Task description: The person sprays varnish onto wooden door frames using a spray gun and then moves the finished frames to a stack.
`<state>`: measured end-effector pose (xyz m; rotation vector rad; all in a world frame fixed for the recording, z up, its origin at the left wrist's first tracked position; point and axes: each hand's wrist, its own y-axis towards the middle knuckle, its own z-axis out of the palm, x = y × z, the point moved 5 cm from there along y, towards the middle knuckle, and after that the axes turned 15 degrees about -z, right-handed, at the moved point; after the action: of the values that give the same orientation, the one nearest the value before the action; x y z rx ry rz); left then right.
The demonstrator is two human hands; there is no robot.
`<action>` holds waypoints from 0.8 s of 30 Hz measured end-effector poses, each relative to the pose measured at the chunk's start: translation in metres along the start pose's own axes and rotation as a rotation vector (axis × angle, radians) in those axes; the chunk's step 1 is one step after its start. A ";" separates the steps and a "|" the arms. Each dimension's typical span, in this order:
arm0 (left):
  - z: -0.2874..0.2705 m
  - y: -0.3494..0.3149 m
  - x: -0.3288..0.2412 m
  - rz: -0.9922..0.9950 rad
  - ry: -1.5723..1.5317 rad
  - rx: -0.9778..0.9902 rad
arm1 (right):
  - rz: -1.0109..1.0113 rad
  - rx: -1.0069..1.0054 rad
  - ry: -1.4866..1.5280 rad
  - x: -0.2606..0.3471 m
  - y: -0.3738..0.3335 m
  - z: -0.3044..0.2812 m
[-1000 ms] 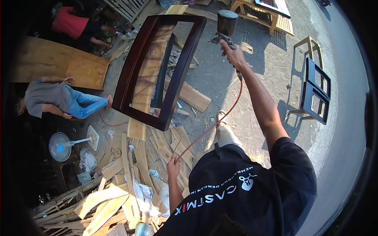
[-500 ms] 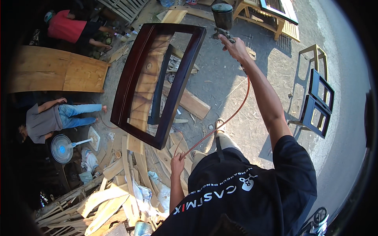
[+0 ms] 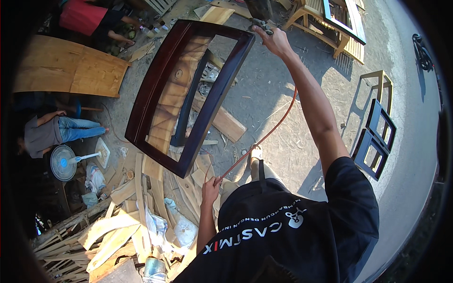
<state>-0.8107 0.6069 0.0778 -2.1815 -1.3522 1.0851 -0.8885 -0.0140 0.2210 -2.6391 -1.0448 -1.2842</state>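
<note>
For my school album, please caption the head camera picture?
Right hand grips a spray gun near a dark frame; left hand holds the red hose.

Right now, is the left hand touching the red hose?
Touching: the head view shows the left hand closed around the red hose, which runs out past its fingers.

A spray gun (image 3: 258,22) (red hose (image 3: 260,142) curving below) is near a glossy frame (image 3: 216,106).
</note>
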 end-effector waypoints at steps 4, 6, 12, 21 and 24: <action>0.006 0.005 0.003 0.056 0.017 -0.043 | 0.032 0.006 -0.115 -0.005 -0.023 -0.024; 0.005 0.004 0.001 0.044 0.019 -0.043 | 0.071 -0.012 -0.129 -0.002 -0.040 -0.039; 0.002 0.003 0.006 0.057 0.038 -0.055 | 0.131 -0.011 -0.030 -0.002 -0.044 -0.043; -0.008 -0.014 0.025 -0.024 0.040 -0.055 | 0.010 -0.018 0.045 0.055 0.030 0.038; -0.012 -0.020 0.037 -0.073 0.025 -0.050 | -0.036 -0.102 0.058 0.074 0.047 0.047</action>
<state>-0.8039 0.6503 0.0826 -2.1554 -1.4515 1.0043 -0.7967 0.0050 0.2543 -2.6484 -1.0509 -1.4495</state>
